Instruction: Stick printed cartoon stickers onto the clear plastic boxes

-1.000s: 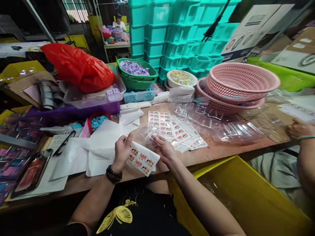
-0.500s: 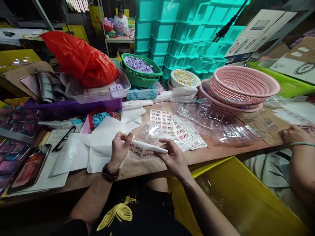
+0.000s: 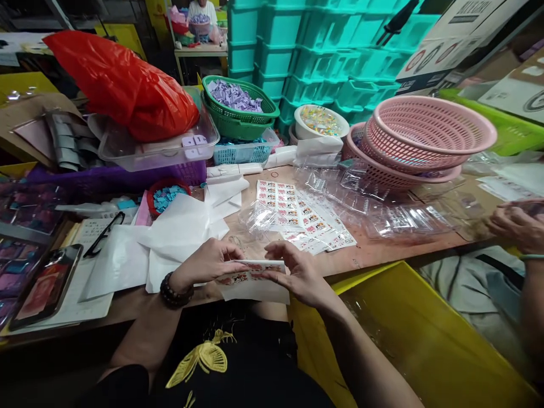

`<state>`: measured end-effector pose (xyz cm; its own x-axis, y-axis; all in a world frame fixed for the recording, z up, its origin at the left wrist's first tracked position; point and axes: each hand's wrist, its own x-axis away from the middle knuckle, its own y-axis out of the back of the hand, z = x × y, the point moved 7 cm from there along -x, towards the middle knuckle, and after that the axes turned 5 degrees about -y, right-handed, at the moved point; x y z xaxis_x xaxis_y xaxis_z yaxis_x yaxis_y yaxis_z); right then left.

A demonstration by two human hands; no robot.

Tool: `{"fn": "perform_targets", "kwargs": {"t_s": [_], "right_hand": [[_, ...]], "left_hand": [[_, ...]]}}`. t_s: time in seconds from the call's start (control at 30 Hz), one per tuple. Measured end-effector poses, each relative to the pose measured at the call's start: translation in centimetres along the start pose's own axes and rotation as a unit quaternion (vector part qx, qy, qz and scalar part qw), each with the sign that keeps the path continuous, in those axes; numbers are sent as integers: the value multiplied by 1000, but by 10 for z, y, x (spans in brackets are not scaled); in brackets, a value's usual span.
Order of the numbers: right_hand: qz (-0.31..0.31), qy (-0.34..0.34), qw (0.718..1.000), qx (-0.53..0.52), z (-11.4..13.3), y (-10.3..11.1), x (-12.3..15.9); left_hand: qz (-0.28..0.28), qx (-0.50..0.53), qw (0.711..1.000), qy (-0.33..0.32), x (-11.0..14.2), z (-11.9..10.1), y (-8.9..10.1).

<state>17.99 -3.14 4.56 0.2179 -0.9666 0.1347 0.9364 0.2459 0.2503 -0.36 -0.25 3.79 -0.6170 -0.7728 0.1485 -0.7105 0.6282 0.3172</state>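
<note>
Between my two hands is a sticker sheet [image 3: 255, 290], white-backed with small red and black prints, folded over along its upper edge. My left hand [image 3: 212, 259] pinches its left end, thumb along the fold. At the other end my right hand [image 3: 295, 271] grips it between thumb and fingers. The sheet is held just over the table's front edge. Beyond my hands lie more printed sticker sheets [image 3: 278, 207], fanned on the table, with a clear plastic case [image 3: 258, 218] at their left. White backing paper [image 3: 178, 238] spreads beside my left hand.
Clear plastic cases [image 3: 403, 218] and pink baskets [image 3: 429, 133] stand to the right. A red bag [image 3: 127, 90], green basket [image 3: 240, 122] and white bowl [image 3: 322, 122] line the back. Eyeglasses [image 3: 104, 233] and a phone [image 3: 46, 289] lie left. A co-worker's hands [image 3: 518, 224] are at far right.
My hands have drawn the sheet slightly down and closer to me. It has turned more level, and a lower white flap now shows. The left hand has rotated inward.
</note>
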Motion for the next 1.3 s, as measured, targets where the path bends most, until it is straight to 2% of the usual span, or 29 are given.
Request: {"fn": "perform_targets", "kwargs": {"t_s": [0.17,0.27,0.47,0.6,0.73,0.8,0.87,0.9,0.97,1.0,1.03,1.1,1.17,1.23,1.3], "right_hand": [[3,-67,998,-21,-9,-2,-3],[19,-79,997,15,-10,-2,-3],[5,10,995,101,7,0,1],[-6,60,987,150,9,0,3],[-72,184,953,231,14,3,18],[-77,220,938,257,11,0,30],[-107,240,938,225,9,6,39],[-153,244,940,181,8,16,40],[-261,225,937,57,2,45,34],[-293,203,934,-2,-4,59,23],[-296,175,938,-44,-11,68,8],[-246,122,959,-69,-23,73,-27],[-177,70,980,-61,-38,65,-55],[-139,29,987,-69,-52,51,-65],[-128,-1,986,-104,-63,37,-61]], "left_hand": [[2,-30,999,14,0,0,-1],[12,-37,998,42,0,2,-3],[53,-81,995,-21,-6,-12,-6],[106,-60,992,-22,-8,-12,-12],[141,16,990,25,-12,4,-16],[169,81,980,72,-12,17,-20],[195,137,964,117,-10,29,-24],[197,154,960,130,-9,33,-24],[183,161,961,132,-9,38,-23],[168,155,966,118,-10,38,-22],[153,141,974,95,-12,36,-20],[106,90,990,23,-16,28,-16],[48,34,997,-40,-19,18,-11],[9,8,998,-64,-21,12,-10],[-19,6,998,-62,-22,10,-10]]}}
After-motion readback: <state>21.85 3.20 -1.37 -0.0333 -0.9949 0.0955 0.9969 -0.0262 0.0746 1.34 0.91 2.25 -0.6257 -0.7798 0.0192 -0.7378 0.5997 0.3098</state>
